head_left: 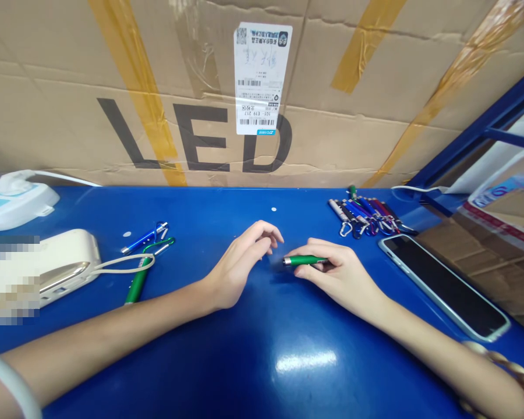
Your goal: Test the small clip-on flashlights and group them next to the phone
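Note:
My right hand (338, 267) is closed around a small green penlight (304, 261), its silver end pointing left. Just left of that end is my left hand (247, 259), fingers loosely curled and apart, with nothing visible in it. A dark blur lies between the hands, too smeared to make out. Beyond my left forearm lie a blue penlight (144, 239) and another green penlight (138, 282), with a green carabiner clip (163, 245) beside them. At the back right, several penlights (369, 214) in silver, black, blue, purple and red lie in a row with their clips.
A phone (445, 285) lies at the right. On the left are a white power bank (72, 259) with a cord loop (126, 263) and a white power strip (20, 203). A large cardboard box (209, 70) marked LED stands behind the blue table (227, 361).

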`<control>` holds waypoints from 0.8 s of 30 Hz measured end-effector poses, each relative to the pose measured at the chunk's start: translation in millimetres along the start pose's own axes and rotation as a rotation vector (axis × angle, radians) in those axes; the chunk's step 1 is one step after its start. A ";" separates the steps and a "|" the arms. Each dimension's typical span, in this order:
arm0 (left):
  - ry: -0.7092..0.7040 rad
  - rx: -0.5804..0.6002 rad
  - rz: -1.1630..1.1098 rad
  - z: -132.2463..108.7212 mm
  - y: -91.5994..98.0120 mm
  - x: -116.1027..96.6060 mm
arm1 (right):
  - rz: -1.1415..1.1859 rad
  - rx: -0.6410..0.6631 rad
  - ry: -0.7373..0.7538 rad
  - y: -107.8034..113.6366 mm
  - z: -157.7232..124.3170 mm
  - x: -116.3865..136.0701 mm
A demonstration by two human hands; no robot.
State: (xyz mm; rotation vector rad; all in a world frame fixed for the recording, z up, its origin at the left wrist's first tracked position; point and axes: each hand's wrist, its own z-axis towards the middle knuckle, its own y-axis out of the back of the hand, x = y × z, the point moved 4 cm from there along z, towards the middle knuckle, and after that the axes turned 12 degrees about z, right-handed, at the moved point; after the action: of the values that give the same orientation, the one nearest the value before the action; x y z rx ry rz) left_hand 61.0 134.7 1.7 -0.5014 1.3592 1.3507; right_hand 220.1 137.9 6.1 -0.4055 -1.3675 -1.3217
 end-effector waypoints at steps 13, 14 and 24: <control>0.009 -0.008 0.005 -1.8 0.5 3.4 | -0.026 0.094 0.003 -3.6 -1.6 -1.8; 0.002 -0.008 0.007 -1.7 0.7 2.9 | -0.027 0.100 0.002 -3.6 -1.6 -2.4; -0.022 -0.002 0.017 -2.2 0.4 0.6 | -0.005 0.144 -0.035 -5.2 -1.5 -2.5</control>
State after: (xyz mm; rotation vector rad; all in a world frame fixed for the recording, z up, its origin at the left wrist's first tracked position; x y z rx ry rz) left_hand 59.6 133.2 0.8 -0.4754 1.3468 1.3679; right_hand 217.2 136.1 1.2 -0.3289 -1.4835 -1.2160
